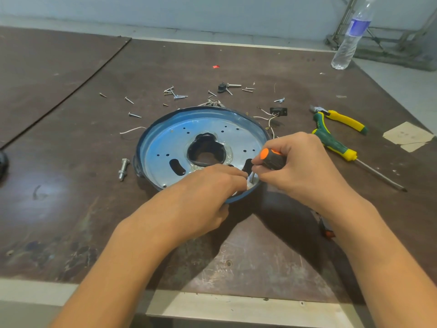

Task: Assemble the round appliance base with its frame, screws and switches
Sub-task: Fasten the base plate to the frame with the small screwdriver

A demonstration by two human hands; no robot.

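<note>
Looks like screwing down at the near rim of the base (203,138), flat on the table (71,162). Gripping the screwdriver (272,159) in the right hand (300,169); holding the rim with the left hand (208,185). Next, probably: keep it upright, turn slowly.

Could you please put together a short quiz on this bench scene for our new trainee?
1. True or false: the right hand grips an orange-and-black screwdriver, its shaft pointing down at the near rim of the round blue base.
2. Which lies on the table just left of the base? A) a bolt with a nut B) pliers C) a water bottle
3. Fill the gap: the left hand has its fingertips beside the screwdriver's ____.
Key: 1 true; 2 A; 3 shaft.
</note>
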